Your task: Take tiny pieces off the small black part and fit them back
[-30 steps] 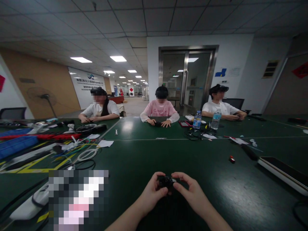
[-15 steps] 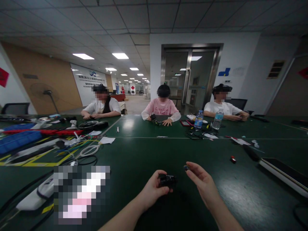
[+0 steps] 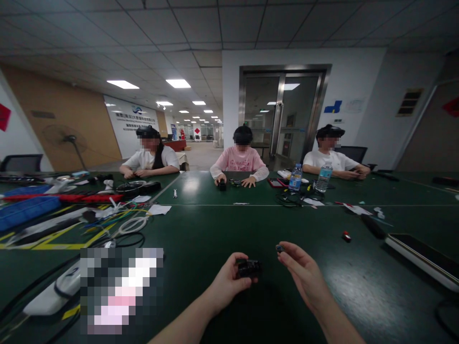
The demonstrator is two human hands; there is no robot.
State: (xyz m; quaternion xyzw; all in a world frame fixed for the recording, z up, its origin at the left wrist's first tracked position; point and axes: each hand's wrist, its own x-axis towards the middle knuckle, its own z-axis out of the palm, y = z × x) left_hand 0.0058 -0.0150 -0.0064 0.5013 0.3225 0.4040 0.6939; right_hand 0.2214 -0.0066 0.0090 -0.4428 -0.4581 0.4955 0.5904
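Just above the green table point(image 3: 201, 239), my left hand point(image 3: 231, 282) is closed around a small black device point(image 3: 250, 268) with a glossy casing; its exact kind I cannot make out. To its right, my right hand point(image 3: 301, 265) pinches a tiny dark part point(image 3: 279, 248) with a bluish tint between thumb and fingertips. The two held pieces are apart, with a short gap between the hands. A small red-and-silver object point(image 3: 346, 236) lies on the table beyond my right hand.
A white power strip point(image 3: 53, 291), cables point(image 3: 132, 224) and a blue tray point(image 3: 28, 212) crowd the left. A flat device with a dark top point(image 3: 423, 258) lies at the right. Across the table sit three people, near water bottles point(image 3: 324, 177) and a small wrench point(image 3: 175, 193).
My right hand has turned slightly, still pinching the tiny part; my left hand stays almost in place. The person opposite in pink has lowered a black object to the table.
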